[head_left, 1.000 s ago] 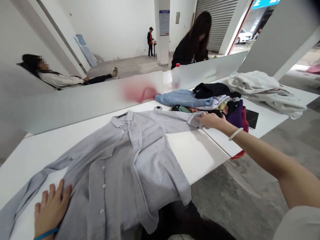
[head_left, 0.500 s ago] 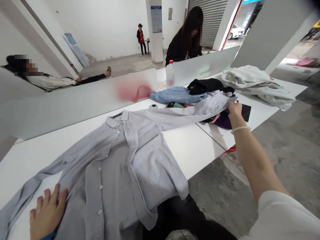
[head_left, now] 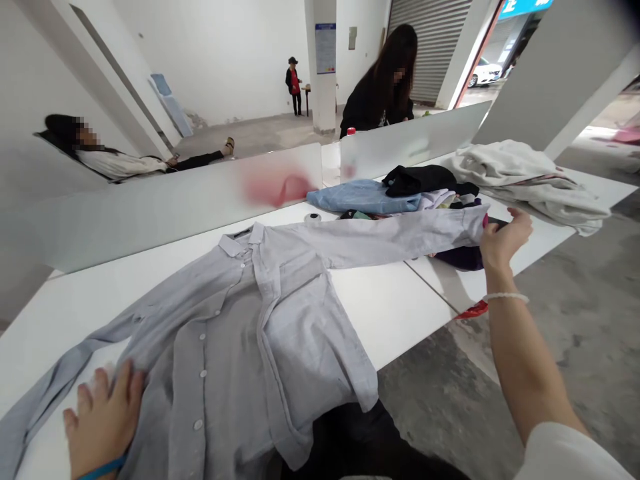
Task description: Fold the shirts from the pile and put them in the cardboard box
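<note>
Head view is looking down on a pale grey-blue linen shirt (head_left: 260, 313), which is lying spread open on a white laminate table (head_left: 400, 293), its soft, slightly creased weave and small round pale buttons showing. Its left sleeve is stretching out straight across the tabletop. The left hand (head_left: 103, 420) is pressing flat on the lower front edge of the shirt, fingers spread wide, a blue wristband (head_left: 103, 470) at its wrist. The right hand (head_left: 503, 243) is reaching far out at the sleeve's cuff (head_left: 473, 223), which is touching the thumb side of the hand. Its fingers are curling and parted, though I can't tell if they are pinching the cloth. A white beaded bracelet (head_left: 506, 297) is circling that wrist. Beyond the cuff, a stack of folded clothes is sitting, with a light blue denim garment (head_left: 363, 198) under a black garment (head_left: 420, 180) and a purple garment (head_left: 460, 259) showing beneath the sleeve. A rumpled off-white cloth heap (head_left: 530, 187) is lying further right. Frosted divider panels (head_left: 170, 213) are standing along the table, and a bare concrete floor (head_left: 450, 400) is stretching below. A person in black (head_left: 377, 87) is leaning over the far side.
</note>
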The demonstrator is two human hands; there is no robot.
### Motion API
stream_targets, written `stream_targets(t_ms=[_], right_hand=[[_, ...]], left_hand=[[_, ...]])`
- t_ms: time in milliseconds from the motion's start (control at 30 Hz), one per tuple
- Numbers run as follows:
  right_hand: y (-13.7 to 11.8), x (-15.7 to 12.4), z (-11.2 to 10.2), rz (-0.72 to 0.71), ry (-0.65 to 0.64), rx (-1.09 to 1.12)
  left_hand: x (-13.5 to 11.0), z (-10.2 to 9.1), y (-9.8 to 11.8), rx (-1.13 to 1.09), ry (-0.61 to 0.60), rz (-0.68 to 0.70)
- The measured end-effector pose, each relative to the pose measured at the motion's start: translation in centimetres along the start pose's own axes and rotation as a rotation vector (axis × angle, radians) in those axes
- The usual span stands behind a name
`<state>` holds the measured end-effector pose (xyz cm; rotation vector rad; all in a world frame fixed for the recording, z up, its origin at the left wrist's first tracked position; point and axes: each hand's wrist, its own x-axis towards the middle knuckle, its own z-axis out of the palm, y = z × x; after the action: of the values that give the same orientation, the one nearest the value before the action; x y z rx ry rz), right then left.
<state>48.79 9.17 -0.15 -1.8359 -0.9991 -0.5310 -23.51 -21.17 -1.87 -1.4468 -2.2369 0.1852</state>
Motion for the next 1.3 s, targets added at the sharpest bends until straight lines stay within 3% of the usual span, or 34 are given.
stream_targets(t_ms=[133, 233, 300, 400, 533, 667, 733, 800, 933, 1067, 1200, 1300], right_hand=[[-4.9, -1.9, 0.3, -0.348, -0.306, -0.127], [-10.7, -5.1, 1.4, -0.561, -0.399, -0.181], [-15.5, -8.3, 2.3, -0.724, -0.471, -0.097], [-23.8, -14.5, 3.0, -0.924, -0.687, 0.119], [-34.5, -23.5, 2.9, -1.147, -0.986, 0.371], [-43.0, -29.2, 3.8, -1.080, -1.202, 0.431], [-45.7, -30.5, 5.1, -1.020, -1.233, 0.408], [-47.3, -31.3, 6.5, -0.970, -1.255, 0.392], [-47.9, -32.2, 8.7, -0.872, -1.313, 0.425], [-48.1, -32.2, 9.2, -0.745, -1.332, 0.538], [-49.6, -31.4, 9.3, -0.556, -1.407, 0.653], [-50.7, -30.9, 9.6, -0.373, -1.544, 0.724]], left_hand=[[-1.5, -3.0, 5.0, -0.077, 0.007, 0.263], [-3.9, -4.4, 9.1, -0.254, 0.084, 0.357], [-5.7, -4.9, 11.6, -0.352, 0.120, 0.411], [-8.1, -5.6, 14.5, -0.437, 0.081, 0.454], [-9.8, -7.1, 15.0, -0.562, 0.055, 0.395], [-11.4, -8.1, 12.0, -0.610, 0.108, 0.049], [-12.5, -7.8, 10.3, -0.579, 0.109, -0.100], [-13.5, -7.2, 9.0, -0.579, 0.095, -0.136], [-14.4, -6.4, 7.7, -0.604, 0.151, -0.119], [-14.4, -7.9, 6.9, -0.753, 0.265, -0.102], [-14.4, -10.3, 7.1, -0.847, 0.362, 0.167], [-14.2, -10.8, 8.4, -0.824, 0.364, 0.340]])
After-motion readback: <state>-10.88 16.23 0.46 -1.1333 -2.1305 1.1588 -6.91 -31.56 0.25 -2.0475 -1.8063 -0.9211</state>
